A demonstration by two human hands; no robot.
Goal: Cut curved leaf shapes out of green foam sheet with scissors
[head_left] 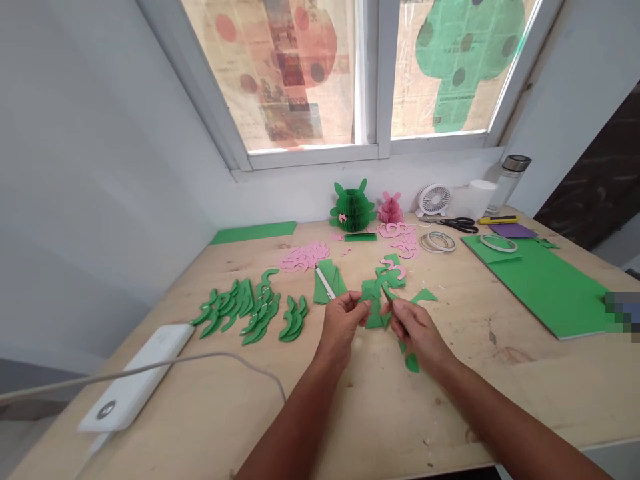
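My left hand (345, 317) is closed in a pinch at the left edge of a green paper piece (371, 303). My right hand (414, 327) is closed round a slim dark pointed tool (387, 293), its tip against the green paper; my fingers hide its handle, so I cannot tell its kind. Green paper scraps (412, 363) lie below my right hand, and a green triangle (425, 295) is beside it. Just beyond my left hand, a white pen (325, 283) rests on a green sheet (337, 277). Pink curved cutouts (395, 268) lie past the paper.
Stacked green cutouts (260, 313) and a pink pile (306, 256) lie left. A white power bank (137, 377) with a cable is near the left edge. Honeycomb paper figures (353, 207), a fan (434, 199), black scissors (457, 225), tape rolls (438, 242) and a bottle (507, 183) stand or lie behind.
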